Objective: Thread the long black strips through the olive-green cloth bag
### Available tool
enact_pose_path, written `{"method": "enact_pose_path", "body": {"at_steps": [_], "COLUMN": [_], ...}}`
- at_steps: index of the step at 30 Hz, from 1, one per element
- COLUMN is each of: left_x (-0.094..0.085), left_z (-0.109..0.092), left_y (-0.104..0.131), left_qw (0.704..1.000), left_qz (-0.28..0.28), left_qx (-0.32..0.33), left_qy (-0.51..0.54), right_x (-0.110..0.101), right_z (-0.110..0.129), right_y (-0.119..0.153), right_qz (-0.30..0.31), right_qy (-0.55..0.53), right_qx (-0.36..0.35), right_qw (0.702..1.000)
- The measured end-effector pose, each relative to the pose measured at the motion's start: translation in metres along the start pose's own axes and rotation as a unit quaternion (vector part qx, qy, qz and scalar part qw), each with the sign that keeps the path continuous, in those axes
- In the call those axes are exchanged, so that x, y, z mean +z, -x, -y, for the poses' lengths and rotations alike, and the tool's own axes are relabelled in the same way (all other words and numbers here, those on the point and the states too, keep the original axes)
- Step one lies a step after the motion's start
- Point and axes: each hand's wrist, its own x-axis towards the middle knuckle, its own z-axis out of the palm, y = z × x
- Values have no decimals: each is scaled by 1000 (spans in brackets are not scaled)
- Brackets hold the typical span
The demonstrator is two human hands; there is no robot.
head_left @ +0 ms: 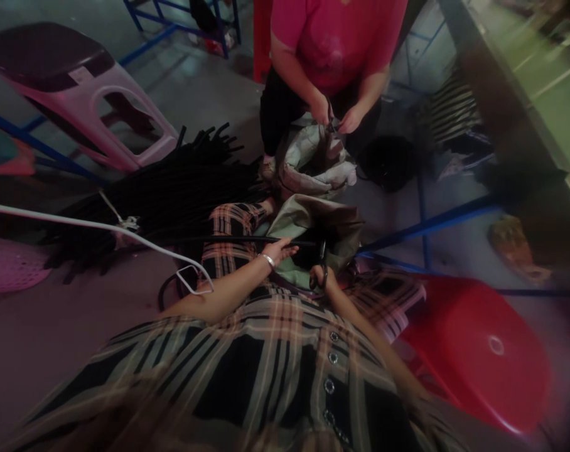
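Note:
My left hand (281,251) is at a long black tube (238,238), palm partly up and fingers stretched out, with the tube lying across it. A silver bracelet is on that wrist. My right hand (319,275) is closed around the dark handles of a cutting tool (322,251), whose upper end is near the tube's right part. Beneath both hands an open grey-green sack (289,216) sits between my knees; its inside is dark. A large bundle of black tubes (172,188) lies on the floor to the left.
Opposite, a person in a pink shirt (336,44) works over a whitish sack (308,179). A pink stool (125,119) stands at left, a red stool (483,345) at right. A white cable (101,226) crosses the left. Blue metal bars (435,223) run at right.

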Motion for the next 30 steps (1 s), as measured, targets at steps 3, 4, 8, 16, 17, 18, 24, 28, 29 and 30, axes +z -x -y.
{"method": "enact_pose_path", "body": {"at_steps": [3, 4, 8, 16, 17, 18, 24, 28, 29, 30], "left_x": [2, 2, 4, 6, 6, 7, 8, 8, 8, 8], "left_z": [-1, -1, 0, 3, 3, 4, 7, 8, 8, 9], "left_y": [2, 3, 4, 9, 10, 10, 11, 12, 13, 14], "left_qw": [1000, 1000, 999, 999, 999, 999, 999, 999, 998, 998], "left_qz": [15, 18, 28, 47, 47, 47, 41, 41, 43, 45], "left_qx": [0, 2, 10, 3, 1, 0, -4, 2, 4, 5], "left_qy": [9, 11, 18, -4, -9, -13, -22, -33, -38, -44], "right_x": [-3, -4, -3, -2, -2, -2, 0, 0, 0, 0], "right_z": [-3, -6, -12, 0, 2, 4, 14, 14, 13, 12], "right_y": [0, 0, -1, 6, 6, 7, 16, 18, 17, 16], "right_qz": [43, 59, 100, 95, 89, 80, 39, 50, 51, 53], "right_qy": [20, 29, 58, 83, 84, 85, 88, 92, 94, 95], "right_qx": [-23, -35, -75, -79, -77, -73, -25, -39, -51, -59], "right_qw": [999, 997, 990, 989, 990, 990, 995, 994, 993, 992]}}
